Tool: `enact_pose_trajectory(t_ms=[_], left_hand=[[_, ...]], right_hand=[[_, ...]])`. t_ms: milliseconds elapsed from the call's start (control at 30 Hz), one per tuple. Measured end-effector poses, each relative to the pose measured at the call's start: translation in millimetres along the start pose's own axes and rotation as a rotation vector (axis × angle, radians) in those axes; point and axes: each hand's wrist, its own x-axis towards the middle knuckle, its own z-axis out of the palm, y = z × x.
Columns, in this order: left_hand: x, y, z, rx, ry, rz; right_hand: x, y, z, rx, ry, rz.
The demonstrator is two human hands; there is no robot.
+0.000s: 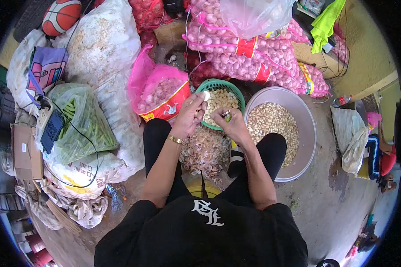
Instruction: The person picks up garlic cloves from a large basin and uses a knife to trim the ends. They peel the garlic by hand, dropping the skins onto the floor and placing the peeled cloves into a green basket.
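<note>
Over the green basket (212,83), the left hand (189,116) pinches a garlic clove (206,95); the right hand (234,126) grips a small green object (227,118). Right of the basket, the bowl (305,147) is part-filled with peeled cloves (272,122); behind it, full sacks (254,60) lie unpeeled.

The round plastic mesh basket (216,82) is green, the wide round basin (305,138) pale grey, their cloves (272,121) cream. The peeled garlic clove (206,95) is white, the small pinched object (227,118) yellow-green. Net sacks (276,60) are pink with red-and-yellow labels (247,47).

QR code (51,129) on phone (57,116), white monogram (206,212) on shirt (165,240)
</note>
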Motion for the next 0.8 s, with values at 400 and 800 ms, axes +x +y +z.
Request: enact_pose_trajectory(t_ms=[400,800], left_hand=[[54,-16,6,-0.011,0.034,-0.095],[-6,8,-27,0.0,0.031,0.037]], right_hand=[[-9,-3,-19,-0.204,-0.029,-0.108],[0,-2,11,-0.412,-0.223,0.057]])
